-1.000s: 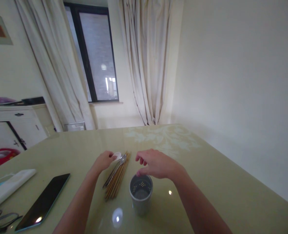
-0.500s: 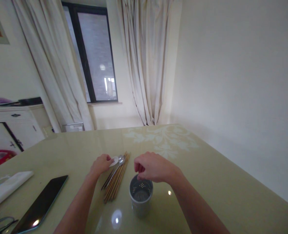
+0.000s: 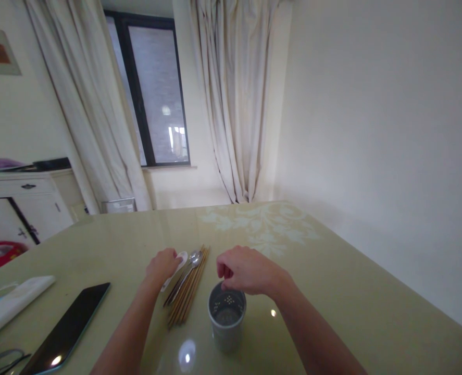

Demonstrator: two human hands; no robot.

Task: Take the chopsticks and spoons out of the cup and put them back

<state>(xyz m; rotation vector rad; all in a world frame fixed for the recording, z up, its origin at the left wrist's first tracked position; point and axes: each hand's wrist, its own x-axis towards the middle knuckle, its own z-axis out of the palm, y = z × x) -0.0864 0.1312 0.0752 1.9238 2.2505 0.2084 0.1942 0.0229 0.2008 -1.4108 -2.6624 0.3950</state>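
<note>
My left hand (image 3: 162, 266) is closed on a white spoon (image 3: 183, 258), whose pale handle shows below the fingers. Just right of it, metal spoons (image 3: 195, 259) lie with their bowls pointing away from me. Beside these rests a bundle of wooden chopsticks (image 3: 189, 298), roughly parallel on the table. My right hand (image 3: 251, 269) is bent over the far rim of a grey utensil holder (image 3: 227, 336), fingers curled and pinching that rim. The holder stands upright with small pierced holes in its wall, and nothing shows inside it.
The glossy table (image 3: 312, 312) meets a white wall on the right. At left lie a dark tablet or phone (image 3: 69, 328), a white box-like object (image 3: 17, 302) and a coiled cable (image 3: 4, 359). A white cabinet (image 3: 39, 208) and curtains (image 3: 231, 104) stand beyond.
The white spoon in my left hand has turned, so its handle now shows alongside the metal spoons. My right hand stays at the holder's rim. The view has shifted slightly.
</note>
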